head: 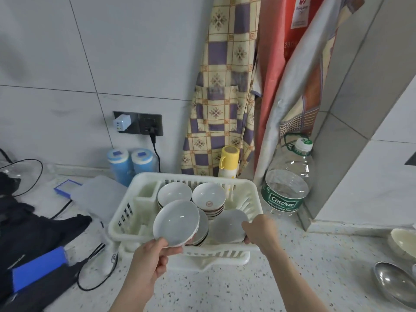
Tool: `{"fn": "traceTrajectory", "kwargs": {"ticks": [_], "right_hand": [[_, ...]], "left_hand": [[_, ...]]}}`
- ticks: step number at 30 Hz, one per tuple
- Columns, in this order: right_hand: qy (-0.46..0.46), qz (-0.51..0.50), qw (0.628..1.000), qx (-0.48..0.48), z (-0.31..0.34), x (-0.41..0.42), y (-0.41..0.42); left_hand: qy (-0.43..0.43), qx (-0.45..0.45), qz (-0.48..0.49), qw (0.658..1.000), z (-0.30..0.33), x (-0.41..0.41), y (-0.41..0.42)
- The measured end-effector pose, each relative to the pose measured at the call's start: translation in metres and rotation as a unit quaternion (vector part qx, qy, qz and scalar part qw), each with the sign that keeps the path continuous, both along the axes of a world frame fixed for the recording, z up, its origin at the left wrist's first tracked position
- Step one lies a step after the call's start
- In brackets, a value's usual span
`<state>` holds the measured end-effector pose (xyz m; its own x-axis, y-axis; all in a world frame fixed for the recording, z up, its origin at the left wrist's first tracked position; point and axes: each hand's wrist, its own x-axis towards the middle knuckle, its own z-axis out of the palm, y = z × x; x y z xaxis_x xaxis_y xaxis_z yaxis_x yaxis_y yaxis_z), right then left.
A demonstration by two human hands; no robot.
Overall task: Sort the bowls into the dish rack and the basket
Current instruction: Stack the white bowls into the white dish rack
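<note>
White dish rack (242, 188) sits on the speckled bench (281, 278), against the tiled wall. Inside, at the back: two stacks of bowls (208, 195), rims up, side by side

Left hand (149, 258) pinches the near rim of a white bowl (175, 222), thumb on the inner face, fingers beneath. This bowl is tilted, hollow facing the camera, held just above a stack of bowls leaning at the rack's front

Right hand (258, 229) grips the right edge of a second white bowl (227, 226), also tilted, low in the front right of the rack, beside the leaning stack. Whether it rests on the rack floor, cannot tell

Step in hand, as judged: placing both bowls into the rack. No basket identifiable in view, so that half of the sort cannot be gauged

Next move calls for lowering the left bowl onto the leaning stack so it nests, then letting go; the right bowl needs seating upright before release, or it may slide flat. Glazed surfaces, likely slippery

Large plastic water bottle (287, 176) stands just right of the rack
</note>
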<state>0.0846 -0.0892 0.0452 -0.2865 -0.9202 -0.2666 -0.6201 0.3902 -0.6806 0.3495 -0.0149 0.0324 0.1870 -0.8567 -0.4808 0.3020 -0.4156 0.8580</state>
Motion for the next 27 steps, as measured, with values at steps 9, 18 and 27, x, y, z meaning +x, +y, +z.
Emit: {"fn": "traceTrajectory", "kwargs": {"ticks": [9,18,27], "right_hand": [[0.075,-0.024,0.997,0.027,-0.020,0.014,-0.011],[0.141,0.047,0.981,0.125,-0.018,0.017,-0.012],[0.234,-0.006,0.972,0.029,-0.031,0.027,-0.006]], "left_hand": [[-0.011,0.025,-0.044,0.999,-0.011,0.006,-0.028],[0.007,0.020,-0.044,0.999,-0.026,-0.002,-0.044],[-0.018,0.016,-0.054,0.998,-0.034,-0.002,-0.050]]}}
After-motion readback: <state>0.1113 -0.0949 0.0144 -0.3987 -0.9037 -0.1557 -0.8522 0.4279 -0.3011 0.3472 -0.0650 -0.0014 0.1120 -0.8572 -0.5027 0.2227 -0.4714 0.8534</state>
